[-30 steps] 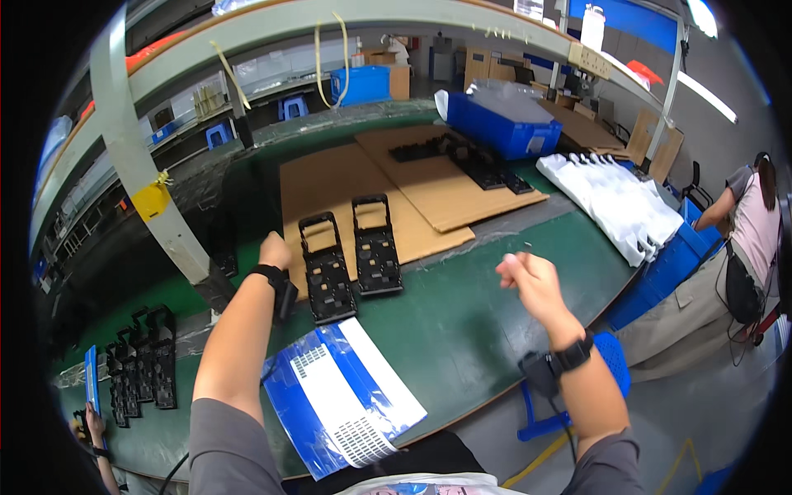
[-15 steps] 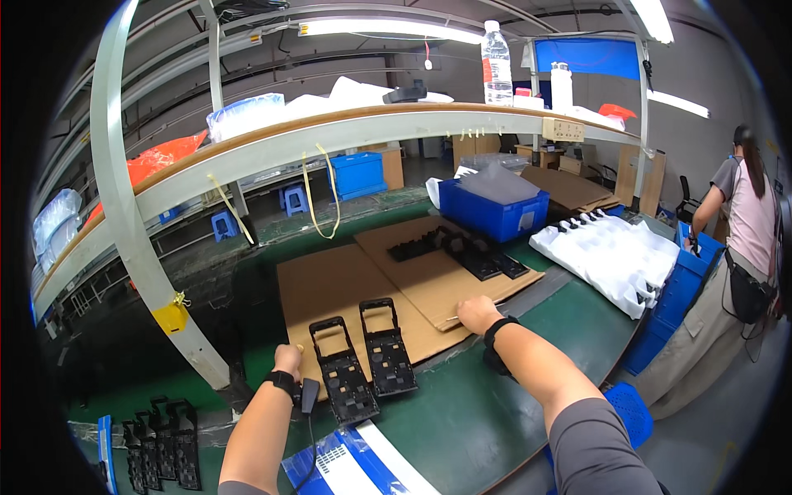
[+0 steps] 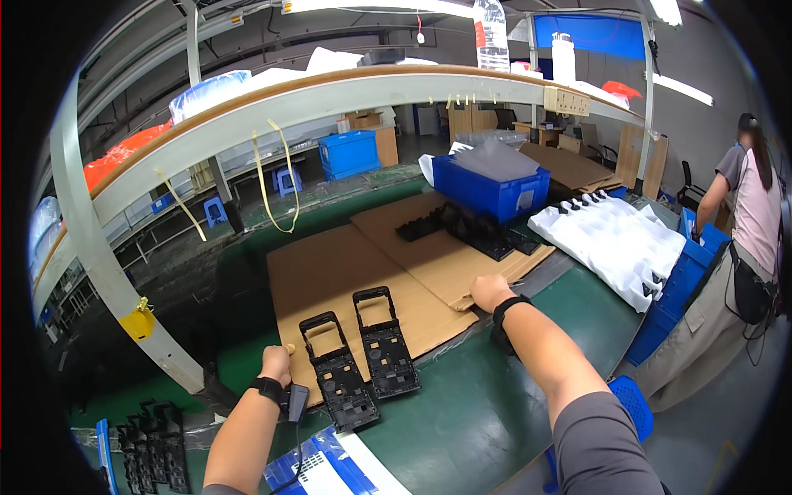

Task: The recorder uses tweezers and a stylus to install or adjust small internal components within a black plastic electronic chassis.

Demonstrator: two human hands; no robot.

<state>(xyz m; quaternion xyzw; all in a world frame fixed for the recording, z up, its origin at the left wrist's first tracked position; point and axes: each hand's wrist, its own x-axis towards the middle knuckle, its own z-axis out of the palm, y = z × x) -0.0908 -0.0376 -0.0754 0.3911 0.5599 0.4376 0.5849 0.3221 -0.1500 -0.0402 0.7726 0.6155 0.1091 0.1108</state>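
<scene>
Two brown cardboard sheets (image 3: 309, 276) overlap on the green table (image 3: 462, 421). The left hand (image 3: 276, 365) curls by their left side, the right hand (image 3: 492, 291) at the front edge; nobody can tell if either grips. Handling the sheets seems the step; moving them calls for care with the black frames (image 3: 391, 356).

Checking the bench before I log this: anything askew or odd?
Slightly: the front two black frames straddle the near edge of the cardboard, their lower ends over the green tabletop. No spill or damage visible.
</scene>
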